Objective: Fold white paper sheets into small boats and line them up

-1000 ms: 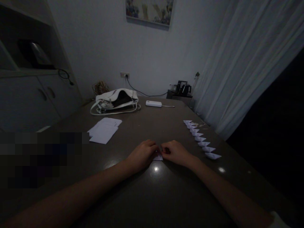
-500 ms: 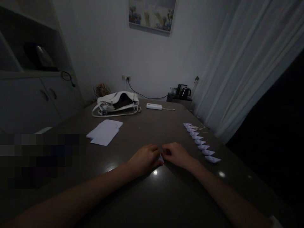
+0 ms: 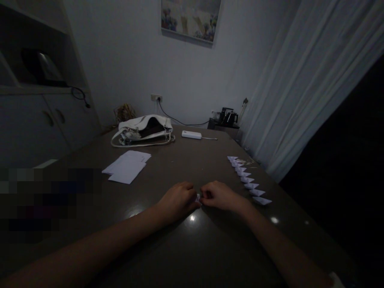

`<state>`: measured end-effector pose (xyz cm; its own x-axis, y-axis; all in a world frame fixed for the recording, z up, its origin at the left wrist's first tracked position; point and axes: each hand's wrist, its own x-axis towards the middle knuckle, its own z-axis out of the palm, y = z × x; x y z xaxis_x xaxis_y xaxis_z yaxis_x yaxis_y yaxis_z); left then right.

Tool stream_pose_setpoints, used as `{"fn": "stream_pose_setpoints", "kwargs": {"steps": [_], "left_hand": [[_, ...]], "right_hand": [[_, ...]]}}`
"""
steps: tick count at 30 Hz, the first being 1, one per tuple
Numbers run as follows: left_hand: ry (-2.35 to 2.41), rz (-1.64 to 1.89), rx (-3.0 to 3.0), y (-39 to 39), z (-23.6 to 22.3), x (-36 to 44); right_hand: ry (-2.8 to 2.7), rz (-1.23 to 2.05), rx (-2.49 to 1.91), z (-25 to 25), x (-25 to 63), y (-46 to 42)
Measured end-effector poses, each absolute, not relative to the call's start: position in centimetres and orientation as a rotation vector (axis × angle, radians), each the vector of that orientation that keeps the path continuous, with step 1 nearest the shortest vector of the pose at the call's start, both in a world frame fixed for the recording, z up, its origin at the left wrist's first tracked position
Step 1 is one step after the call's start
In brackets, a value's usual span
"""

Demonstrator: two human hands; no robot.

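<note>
Between my two hands, low over the table, is a small piece of folded white paper (image 3: pixel 197 198), mostly hidden by fingers. My left hand (image 3: pixel 180 201) is closed on its left side, fingers curled over it. Opposite, my right hand (image 3: pixel 217 195) pinches the paper's right edge between thumb and fingers. Several folded paper boats (image 3: pixel 251 186) stand in a row on the table to the right of my right hand. Farther off on the left lie loose sheets of white paper (image 3: pixel 129 167), overlapping one another.
The dark table (image 3: pixel 168 256) spans the view. A white handbag (image 3: pixel 145 130) rests at its far left, beside a white power bank (image 3: pixel 192 135) with a short cable. A black kettle (image 3: pixel 230 117) stands beyond the far end, and a pale curtain (image 3: pixel 285 92) hangs at the right.
My left thumb has come down over the near part of the paper, so less of it shows. My right fingers have closed in on its edge. The view has shifted slightly.
</note>
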<state>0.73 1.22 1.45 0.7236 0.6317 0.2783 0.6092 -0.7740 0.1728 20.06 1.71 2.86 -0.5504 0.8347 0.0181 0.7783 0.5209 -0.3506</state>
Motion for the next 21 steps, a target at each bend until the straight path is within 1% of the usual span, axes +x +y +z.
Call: {"fn": "stream_pose_setpoints", "kwargs": {"steps": [21], "left_hand": [[1.031, 0.510, 2.813, 1.0, 1.5, 0.8]], "right_hand": [[-2.492, 0.296, -1.474, 1.8, 19.5, 2.4]]}}
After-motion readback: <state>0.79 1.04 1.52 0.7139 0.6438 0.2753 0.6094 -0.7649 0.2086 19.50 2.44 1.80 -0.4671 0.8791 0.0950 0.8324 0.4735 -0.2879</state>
